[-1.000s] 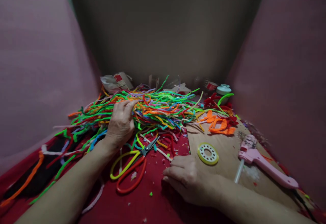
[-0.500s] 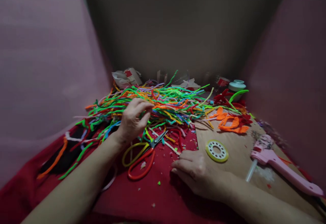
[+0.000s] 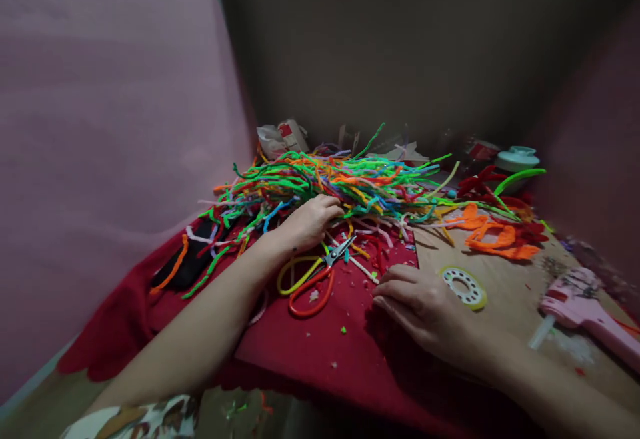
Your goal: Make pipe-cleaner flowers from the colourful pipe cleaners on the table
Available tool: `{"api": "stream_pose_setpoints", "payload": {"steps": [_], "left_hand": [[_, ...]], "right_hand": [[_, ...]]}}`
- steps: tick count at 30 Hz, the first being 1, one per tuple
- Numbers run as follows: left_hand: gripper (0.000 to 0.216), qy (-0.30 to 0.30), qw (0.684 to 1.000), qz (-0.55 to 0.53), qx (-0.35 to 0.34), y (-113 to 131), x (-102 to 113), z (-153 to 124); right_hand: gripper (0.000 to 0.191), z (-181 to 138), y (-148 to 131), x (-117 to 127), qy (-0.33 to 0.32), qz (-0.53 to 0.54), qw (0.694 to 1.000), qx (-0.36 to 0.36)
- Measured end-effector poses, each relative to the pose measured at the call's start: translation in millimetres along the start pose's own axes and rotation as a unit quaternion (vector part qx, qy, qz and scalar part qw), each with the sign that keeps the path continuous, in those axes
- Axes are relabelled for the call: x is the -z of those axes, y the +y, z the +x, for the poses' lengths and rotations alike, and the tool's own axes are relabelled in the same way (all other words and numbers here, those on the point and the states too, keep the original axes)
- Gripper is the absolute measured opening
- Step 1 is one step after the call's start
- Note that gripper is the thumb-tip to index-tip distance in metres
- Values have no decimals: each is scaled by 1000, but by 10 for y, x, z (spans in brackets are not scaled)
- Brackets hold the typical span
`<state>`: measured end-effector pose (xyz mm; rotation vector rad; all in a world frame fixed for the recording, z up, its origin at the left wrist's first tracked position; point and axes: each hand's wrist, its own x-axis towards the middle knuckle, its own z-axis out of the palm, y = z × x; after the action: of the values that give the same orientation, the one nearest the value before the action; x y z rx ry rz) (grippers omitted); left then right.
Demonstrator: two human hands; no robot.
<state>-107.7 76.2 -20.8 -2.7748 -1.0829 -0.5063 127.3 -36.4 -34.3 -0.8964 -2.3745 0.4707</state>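
A big heap of coloured pipe cleaners point(image 3: 345, 182) lies across the back of the red cloth point(image 3: 310, 352). My left hand point(image 3: 307, 220) reaches into the near edge of the heap, fingers curled round some strands. My right hand point(image 3: 425, 309) rests flat on the cloth, fingers stretched out, holding nothing. Scissors point(image 3: 315, 274) with one yellow and one red handle lie between the two hands. A yellow-rimmed white ring point(image 3: 463, 286) sits just right of my right hand on the brown board point(image 3: 505, 306).
A pink glue gun point(image 3: 585, 309) lies at the right on the board. Orange and red folded pieces point(image 3: 493, 232) sit behind the ring. A pale lidded jar point(image 3: 517, 158) and crumpled packets point(image 3: 280, 138) stand at the back. Pink walls close in on both sides.
The view has swung left, so everything sits further right in frame. My left hand has slid from on top of the heap down to its near edge and closed. My right hand stays put.
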Motion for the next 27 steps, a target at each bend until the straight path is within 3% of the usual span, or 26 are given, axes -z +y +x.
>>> {"api": "stream_pose_setpoints", "payload": {"steps": [3, 12, 17, 19, 23, 27], "left_hand": [[36, 36, 999, -8, -9, -70, -13, -7], [53, 63, 997, 43, 32, -138, -50, -33], [52, 103, 992, -72, 27, -131, 88, -10], [41, 137, 974, -169, 63, -99, 226, -18], [20, 230, 898, -342, 151, -32, 625, -120], [20, 315, 834, -408, 197, -60, 923, -276]], "right_hand": [[20, 29, -7, 13, -17, -8, 1000, -11], [22, 32, -43, 28, -31, -50, 998, 5], [21, 256, -84, 137, -61, -86, 994, 22], [20, 406, -71, 143, -68, -91, 993, 29], [19, 718, -34, 47, -45, -84, 994, 48], [21, 986, 47, -135, -57, -95, 991, 70]]}}
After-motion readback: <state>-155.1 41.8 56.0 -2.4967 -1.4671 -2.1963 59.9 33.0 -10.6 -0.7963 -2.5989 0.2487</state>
